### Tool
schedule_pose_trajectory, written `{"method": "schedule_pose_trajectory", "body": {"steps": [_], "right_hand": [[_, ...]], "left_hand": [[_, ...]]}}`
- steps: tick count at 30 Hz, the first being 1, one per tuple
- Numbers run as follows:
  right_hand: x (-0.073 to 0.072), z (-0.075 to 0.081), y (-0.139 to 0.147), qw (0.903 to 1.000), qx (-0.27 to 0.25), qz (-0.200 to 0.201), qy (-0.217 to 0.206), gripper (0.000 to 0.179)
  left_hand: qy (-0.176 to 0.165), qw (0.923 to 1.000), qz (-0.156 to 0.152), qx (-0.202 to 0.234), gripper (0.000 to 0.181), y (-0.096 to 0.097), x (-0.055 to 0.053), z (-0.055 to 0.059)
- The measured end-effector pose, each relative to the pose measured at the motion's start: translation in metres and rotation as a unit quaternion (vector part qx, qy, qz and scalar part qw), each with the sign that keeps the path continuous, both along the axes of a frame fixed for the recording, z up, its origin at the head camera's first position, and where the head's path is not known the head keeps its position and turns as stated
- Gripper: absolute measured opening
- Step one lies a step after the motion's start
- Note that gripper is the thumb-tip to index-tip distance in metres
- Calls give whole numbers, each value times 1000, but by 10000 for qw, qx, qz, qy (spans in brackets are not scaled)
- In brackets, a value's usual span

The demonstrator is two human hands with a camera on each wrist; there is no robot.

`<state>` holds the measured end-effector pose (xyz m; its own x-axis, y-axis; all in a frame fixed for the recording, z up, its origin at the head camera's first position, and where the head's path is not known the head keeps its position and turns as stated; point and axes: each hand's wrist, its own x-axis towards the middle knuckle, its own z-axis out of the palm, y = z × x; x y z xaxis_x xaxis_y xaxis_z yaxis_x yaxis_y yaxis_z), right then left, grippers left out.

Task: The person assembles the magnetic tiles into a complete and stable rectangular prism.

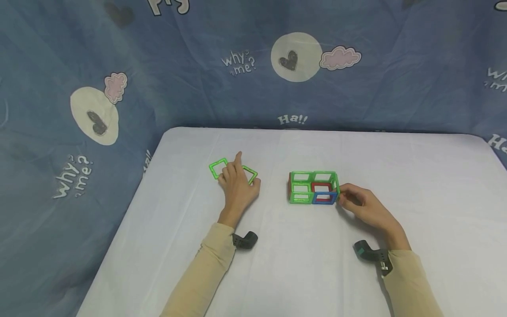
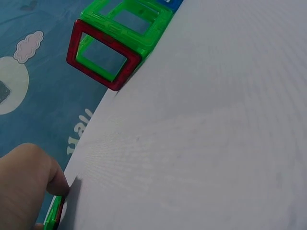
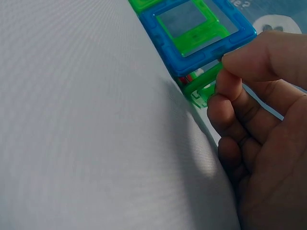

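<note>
On the white table stands a boxy structure of magnetic tiles (image 1: 302, 198), mostly green open squares with red and blue ones among them. My right hand (image 1: 366, 207) is at its right end, thumb and curled index finger pinching the near corner. The right wrist view shows the thumb tip at the corner of the blue tile (image 3: 165, 48). To the left, my left hand (image 1: 237, 187) holds a green square tile (image 1: 253, 172) by its edge, the index finger stretched forward. Another green tile (image 1: 214, 171) lies at that hand's left side, partly covered by the fingers.
A dark wrist camera sits on each wrist, the left one (image 1: 246, 240) and the right one (image 1: 366, 252). Behind the table (image 1: 301, 264) and along its left side hangs a blue printed cloth (image 1: 190, 79). A red tile (image 2: 74, 43) forms the structure's left end.
</note>
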<state>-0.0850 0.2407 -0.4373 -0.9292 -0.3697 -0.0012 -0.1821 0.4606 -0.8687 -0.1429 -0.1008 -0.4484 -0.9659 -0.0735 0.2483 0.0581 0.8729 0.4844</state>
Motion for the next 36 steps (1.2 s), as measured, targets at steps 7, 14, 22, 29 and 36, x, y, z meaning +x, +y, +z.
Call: {"method": "schedule_pose_trajectory", "body": {"steps": [7,14,22,29,36], "right_hand": [[0,0,0,10000,16,-17,-50,20],[0,0,0,10000,36,-49,-40,19],[0,0,-1,9999,107,-103,-52,20],[2,-1,-2,9999,70,-150,1,16],[5,6,-5,9998,33,-178,-53,16]], "left_hand": [[175,9995,-114,255,75,0,1,0],[257,9983,-326,418,57,2,1,0],[-102,9982,-591,-73,68,3,2,-1],[-113,9973,-673,277,59,4,2,0],[-42,9948,-764,679,53,6,2,3]]}}
